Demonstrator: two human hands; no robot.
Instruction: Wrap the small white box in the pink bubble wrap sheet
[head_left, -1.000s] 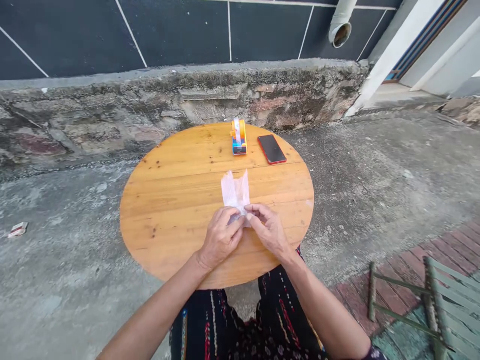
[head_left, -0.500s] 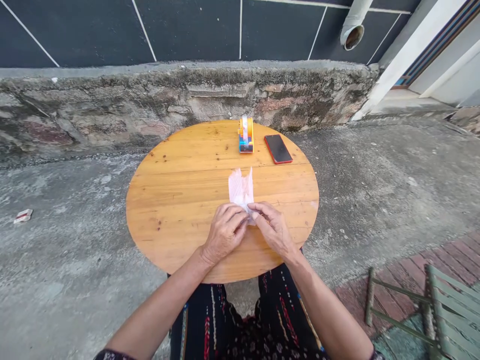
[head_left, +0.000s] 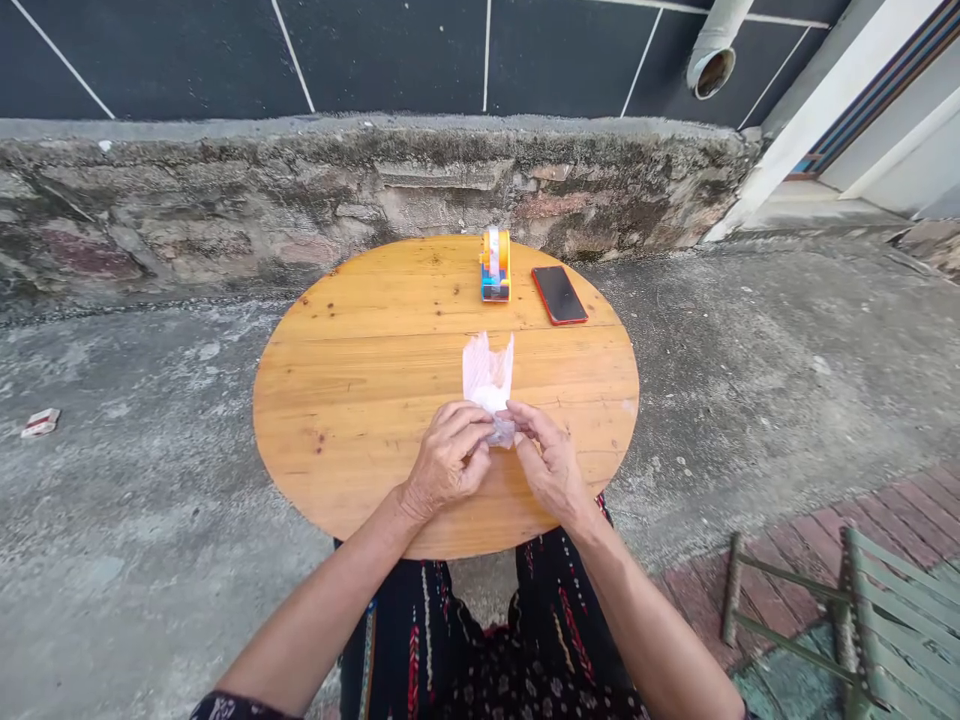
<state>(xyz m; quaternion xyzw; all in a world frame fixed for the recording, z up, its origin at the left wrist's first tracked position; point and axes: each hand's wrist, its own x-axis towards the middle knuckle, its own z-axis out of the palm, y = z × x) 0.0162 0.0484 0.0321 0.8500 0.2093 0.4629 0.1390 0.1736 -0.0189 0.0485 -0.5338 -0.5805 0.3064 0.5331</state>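
A thin, pale pink plastic bag point(head_left: 488, 373) lies on the round wooden table point(head_left: 360, 380), its open end pointing away from me. My left hand point(head_left: 448, 458) and my right hand point(head_left: 550, 463) meet at its near end, fingers pinched together on the crumpled plastic. The part of the bag between my fingertips is bunched up and mostly hidden.
An orange and blue tape dispenser point(head_left: 495, 266) and a dark phone in a red case point(head_left: 559, 294) sit at the table's far edge. A rough stone ledge point(head_left: 300, 200) runs behind. A green slatted chair point(head_left: 862, 620) stands at the lower right. Concrete ground surrounds the table.
Both hands keep working the bag's near end, which looks more bunched. The view has shifted slightly, so the table and its things sit a little further right.
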